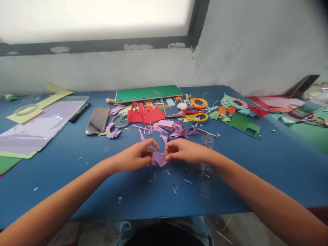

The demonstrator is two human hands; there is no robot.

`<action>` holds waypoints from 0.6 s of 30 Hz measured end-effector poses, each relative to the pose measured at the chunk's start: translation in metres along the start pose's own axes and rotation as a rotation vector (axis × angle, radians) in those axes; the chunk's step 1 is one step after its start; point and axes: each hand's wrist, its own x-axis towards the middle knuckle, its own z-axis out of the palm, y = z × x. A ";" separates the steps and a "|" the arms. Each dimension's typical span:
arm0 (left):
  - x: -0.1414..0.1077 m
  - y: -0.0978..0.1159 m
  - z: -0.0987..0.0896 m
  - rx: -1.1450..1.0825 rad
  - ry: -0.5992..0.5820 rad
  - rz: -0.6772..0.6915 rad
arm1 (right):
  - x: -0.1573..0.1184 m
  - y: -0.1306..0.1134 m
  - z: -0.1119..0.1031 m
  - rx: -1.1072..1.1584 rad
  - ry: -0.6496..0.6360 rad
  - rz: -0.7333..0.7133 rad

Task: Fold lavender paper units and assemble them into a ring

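Observation:
Near the table's front middle, a small folded purple paper piece [160, 158] is pinched at its right end by my right hand [183, 150]. Beside its left end, my left hand [138, 155] has its fingers curved and apart, close to the paper without a clear grip. Just beyond the hands lie several folded purple pieces [179, 131] and thin purple strips. A clear ruler [204, 174] lies partly under my right forearm.
Behind are a phone [97, 120], black marker [79, 112], red paper [146, 113], yellow-handled scissors [196, 117], an eraser [182, 106] and a green board [150, 93]. Purple sheets [43, 123] lie left; a green paper piece [244, 125] and paper rings lie right.

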 end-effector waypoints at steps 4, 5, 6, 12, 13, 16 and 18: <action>-0.016 -0.006 0.008 0.143 0.071 0.089 | 0.002 0.002 -0.001 0.134 -0.106 -0.002; -0.017 -0.008 0.011 0.190 0.083 0.106 | 0.002 0.002 -0.001 0.149 -0.133 -0.002; -0.018 -0.010 0.014 0.235 0.090 0.126 | 0.002 0.002 -0.002 0.154 -0.159 -0.002; -0.020 -0.019 0.023 0.428 0.091 0.187 | -0.001 0.000 0.001 0.028 -0.159 0.017; -0.020 -0.019 0.024 0.441 0.085 0.182 | -0.003 -0.002 0.002 -0.014 -0.129 0.018; -0.017 -0.015 0.024 0.442 0.063 0.141 | -0.008 -0.007 0.006 -0.150 -0.012 0.019; -0.014 -0.011 0.022 0.413 0.047 0.093 | -0.010 -0.010 0.009 -0.232 0.064 0.025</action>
